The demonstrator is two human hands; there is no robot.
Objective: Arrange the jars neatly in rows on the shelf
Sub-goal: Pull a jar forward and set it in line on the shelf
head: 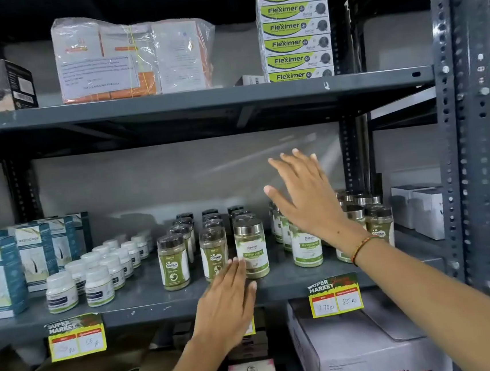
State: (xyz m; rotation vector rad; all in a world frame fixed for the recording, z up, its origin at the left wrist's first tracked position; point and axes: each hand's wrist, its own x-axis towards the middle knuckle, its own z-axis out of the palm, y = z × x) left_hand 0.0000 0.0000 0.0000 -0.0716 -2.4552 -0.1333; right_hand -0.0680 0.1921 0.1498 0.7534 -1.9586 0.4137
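Observation:
On the grey middle shelf (147, 299) stand three rows of green-labelled powder jars: a black-lidded jar (173, 262) leads the left row, another (213, 252) the middle row, and a silver-lidded jar (250, 247) the right row. My left hand (228, 303) is open, its fingertips touching the base of the silver-lidded jar. My right hand (304, 197) is raised flat and open in front of a looser cluster of jars (306, 248) to the right, holding nothing. It hides part of that cluster.
Small white bottles (97, 284) and teal boxes (1, 274) fill the shelf's left side. White boxes (426, 212) sit past the steel upright (454, 135). Yellow price tags (335, 294) hang from the shelf edge. A carton (358, 345) sits below; green boxes (294, 31) are stacked above.

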